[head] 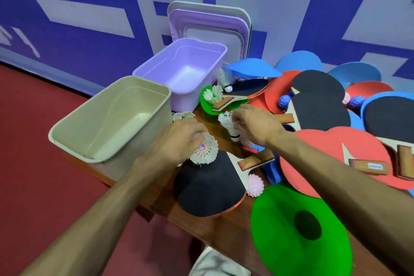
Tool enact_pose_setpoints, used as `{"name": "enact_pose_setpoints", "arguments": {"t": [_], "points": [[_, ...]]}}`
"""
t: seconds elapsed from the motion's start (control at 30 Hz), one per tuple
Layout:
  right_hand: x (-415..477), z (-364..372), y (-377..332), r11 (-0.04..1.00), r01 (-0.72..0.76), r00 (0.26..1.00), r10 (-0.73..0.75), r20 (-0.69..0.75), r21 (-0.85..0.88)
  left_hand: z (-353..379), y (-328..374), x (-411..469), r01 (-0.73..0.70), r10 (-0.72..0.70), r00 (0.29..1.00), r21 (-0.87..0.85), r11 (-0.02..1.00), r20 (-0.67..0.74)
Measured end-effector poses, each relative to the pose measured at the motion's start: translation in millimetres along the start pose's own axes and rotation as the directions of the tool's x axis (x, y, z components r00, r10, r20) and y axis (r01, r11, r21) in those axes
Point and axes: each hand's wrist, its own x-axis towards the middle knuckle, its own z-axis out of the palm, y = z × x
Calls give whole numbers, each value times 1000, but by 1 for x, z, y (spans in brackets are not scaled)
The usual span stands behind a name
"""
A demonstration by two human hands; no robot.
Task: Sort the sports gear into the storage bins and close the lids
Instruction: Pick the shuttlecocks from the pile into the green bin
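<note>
Head view: left hand [179, 136] grips a shuttlecock [205, 150] beside the beige bin [107, 123]; right hand [253, 123] apparently pinches another shuttlecock [229, 124].

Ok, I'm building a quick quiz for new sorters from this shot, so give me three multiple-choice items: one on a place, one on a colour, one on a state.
1. Where are the lids?
A. on the bins
B. leaning on the wall behind the purple bin
C. on the floor

2. What colour is the bin nearest the left hand?
A. beige
B. green
C. red

3. What are the hands doing?
A. resting flat
B. each holding a paddle
C. each holding a shuttlecock

Answers:
1 B: the lids stand upright against the wall, and both bins are open.
2 A: the beige bin sits beside the left hand.
3 C: the left hand grips the stickered shuttlecock, and the right hand pinches the second shuttlecock.
</note>
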Motion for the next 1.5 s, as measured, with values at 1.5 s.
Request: {"name": "enact_pose_setpoints", "arguments": {"t": [1.5], "points": [[-300, -258, 418, 526, -849, 469, 702, -536, -54, 191, 536, 333, -347, 439, 898, -615, 708, 0]]}}
